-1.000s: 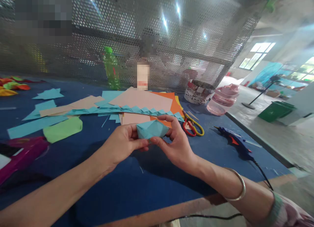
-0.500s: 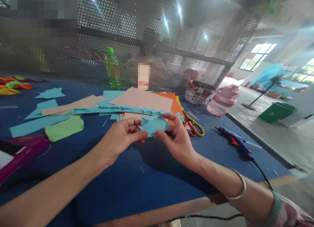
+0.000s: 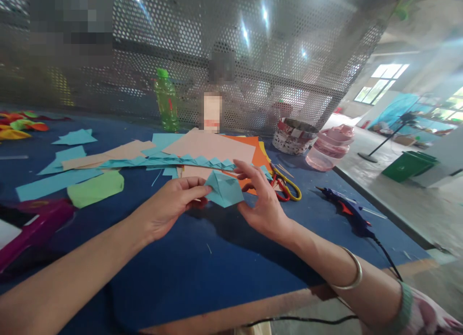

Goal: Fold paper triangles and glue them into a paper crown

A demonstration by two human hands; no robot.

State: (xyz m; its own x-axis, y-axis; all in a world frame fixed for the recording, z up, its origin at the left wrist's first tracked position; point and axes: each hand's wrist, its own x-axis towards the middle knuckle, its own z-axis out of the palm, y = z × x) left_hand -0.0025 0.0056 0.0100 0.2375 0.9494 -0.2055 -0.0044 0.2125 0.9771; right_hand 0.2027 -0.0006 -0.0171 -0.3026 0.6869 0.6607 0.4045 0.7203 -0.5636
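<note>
A folded piece of light blue paper (image 3: 224, 189) is held up above the table, its creases and a raised flap facing me. My left hand (image 3: 181, 196) pinches its left edge between thumb and fingers. At the paper's right side, my right hand (image 3: 265, 200) is open, thumb and fingers spread apart. The thumb tip is close to the lower right corner; whether it touches, I cannot tell. Just behind lies a long folded blue paper strip (image 3: 181, 160) with a zigzag edge, running over stacked pink paper (image 3: 213, 144) and orange paper (image 3: 261, 154).
Scissors (image 3: 291, 184) and a blue glue gun (image 3: 349, 209) lie to the right; a purple tool (image 3: 39, 224) is at left. Green paper (image 3: 96, 188) lies near my left forearm. A green bottle (image 3: 166, 101), a paper-covered tub (image 3: 292, 137) and a pink bottle (image 3: 331, 149) stand behind.
The blue paper has turned, so a pointed corner now faces down and right. My right hand has loosened its grip and its fingers have spread. My left hand still holds the paper.
</note>
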